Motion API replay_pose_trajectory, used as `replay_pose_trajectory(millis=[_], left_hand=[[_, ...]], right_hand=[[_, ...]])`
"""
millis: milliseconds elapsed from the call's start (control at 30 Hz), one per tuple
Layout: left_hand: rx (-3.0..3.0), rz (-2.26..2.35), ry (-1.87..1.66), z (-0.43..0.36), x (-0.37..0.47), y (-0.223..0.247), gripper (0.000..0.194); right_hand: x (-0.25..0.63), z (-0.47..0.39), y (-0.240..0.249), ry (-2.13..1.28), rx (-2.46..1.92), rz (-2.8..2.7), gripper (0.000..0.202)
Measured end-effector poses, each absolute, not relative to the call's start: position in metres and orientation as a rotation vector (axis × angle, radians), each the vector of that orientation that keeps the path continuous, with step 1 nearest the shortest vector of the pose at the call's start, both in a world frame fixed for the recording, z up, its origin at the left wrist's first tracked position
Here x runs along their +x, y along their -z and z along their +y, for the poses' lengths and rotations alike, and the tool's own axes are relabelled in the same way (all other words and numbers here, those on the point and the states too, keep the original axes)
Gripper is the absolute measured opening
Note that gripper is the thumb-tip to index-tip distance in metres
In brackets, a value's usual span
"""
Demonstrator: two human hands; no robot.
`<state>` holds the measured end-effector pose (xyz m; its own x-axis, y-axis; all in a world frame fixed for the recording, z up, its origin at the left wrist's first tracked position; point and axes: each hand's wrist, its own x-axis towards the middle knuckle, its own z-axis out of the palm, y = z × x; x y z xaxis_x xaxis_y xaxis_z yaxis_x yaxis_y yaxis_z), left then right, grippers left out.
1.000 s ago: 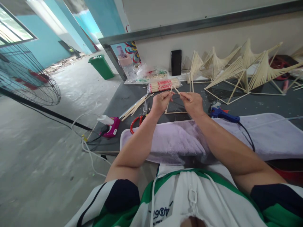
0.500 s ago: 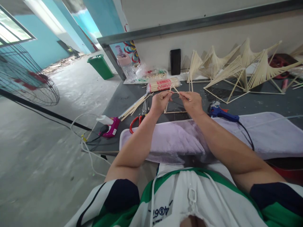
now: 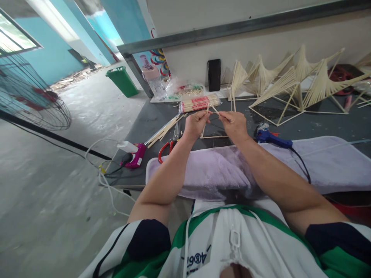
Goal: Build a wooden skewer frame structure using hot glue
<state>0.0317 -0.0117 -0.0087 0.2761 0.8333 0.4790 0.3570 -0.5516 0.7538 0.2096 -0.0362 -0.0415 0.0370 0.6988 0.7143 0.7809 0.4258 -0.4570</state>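
Observation:
My left hand (image 3: 198,124) pinches a thin wooden stick near the middle of the dark table. In my right hand (image 3: 234,122) a second wooden stick (image 3: 213,108) is pinched, slanting up and left. The tops of the two sticks meet in a point between my hands. Below them, part of a stick frame (image 3: 214,137) shows on the table; my hands hide the rest. Red-handled scissors (image 3: 163,151) lie left of my left forearm, beside loose sticks (image 3: 162,134). To the right of my right hand rests a blue glue gun (image 3: 272,138).
Finished-looking stick structures (image 3: 290,85) stand at the back right. A bag of sticks (image 3: 199,103), a phone (image 3: 214,75) and a bottle (image 3: 153,79) are at the back. A lilac towel (image 3: 214,170) covers the front edge. A pink power socket (image 3: 136,156) with cables sits left.
Both hands keep the same pinch on the sticks, almost still. The whole view has shifted very slightly.

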Motion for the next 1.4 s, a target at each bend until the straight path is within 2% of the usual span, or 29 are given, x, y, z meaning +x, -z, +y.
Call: replay_pose_trajectory(millis=[1400], left_hand=[[2.061,1.001,-1.273,-0.0090,0.0301,0.0104,0.029]], right_hand=[[0.2066,-0.0374,0.0402,0.084,-1.297,-1.702,0.026]])
